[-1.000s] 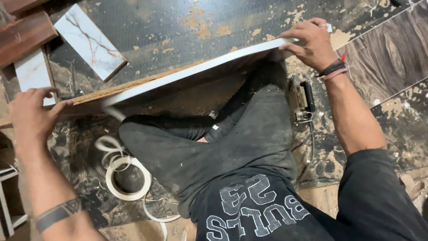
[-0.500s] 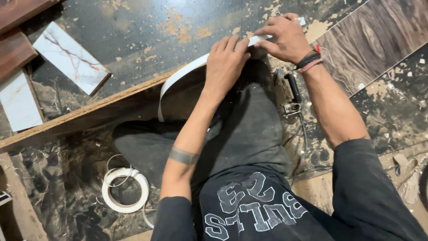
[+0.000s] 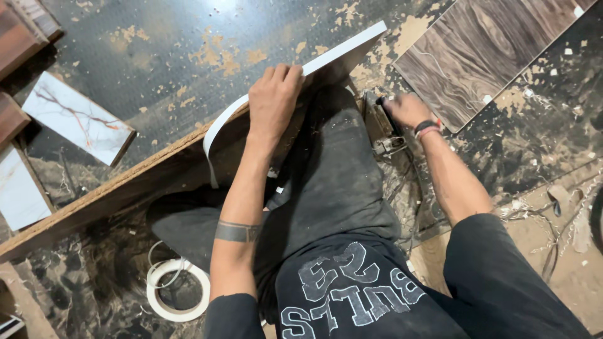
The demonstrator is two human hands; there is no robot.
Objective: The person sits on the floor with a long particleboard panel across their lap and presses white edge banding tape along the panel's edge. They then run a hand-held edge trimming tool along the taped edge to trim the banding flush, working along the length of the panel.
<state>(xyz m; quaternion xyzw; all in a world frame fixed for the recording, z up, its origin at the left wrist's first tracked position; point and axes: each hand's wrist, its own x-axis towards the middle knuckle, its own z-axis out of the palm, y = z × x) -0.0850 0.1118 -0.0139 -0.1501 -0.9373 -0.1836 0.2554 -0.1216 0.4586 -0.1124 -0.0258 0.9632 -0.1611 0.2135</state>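
L hand (image 3: pixel 274 99): fingers (image 3: pixel 280 73) together, curled over the top edge of a long board (image 3: pixel 107 188) standing on its edge, pressing on the white edge band strip (image 3: pixel 339 51) there. The strip runs along the board edge from the hand toward 2 o'clock; at 8 o'clock of the hand it peels off in a loose curl (image 3: pixel 213 141), hanging clear of the raw chipboard edge.

R hand (image 3: pixel 405 110): fingers wrapped shut around a dark hand tool (image 3: pixel 384 129), at 3 o'clock of the L hand, low beside the person's knee; tool partly hidden, kind can't tell. Dark & pink bands on the R wrist (image 3: pixel 427 129).

Board leans across the person's lap, running from 8 o'clock to 1 o'clock; dark trousers (image 3: pixel 333 182) under it.

Further out: wood-grain laminate panel (image 3: pixel 483 53) lies flat at 2 o'clock of the R hand, near it, not touching. Marble-look white offcut (image 3: pixel 75 125) at 9 o'clock of the L hand, well apart; another pale piece (image 3: pixel 19 191) below it at frame edge. Roll of white edge band (image 3: pixel 178 289) on the floor at 7 o'clock, near the L elbow. Floor (image 3: pixel 157 44) dark, w/ sawdust patches & shavings.
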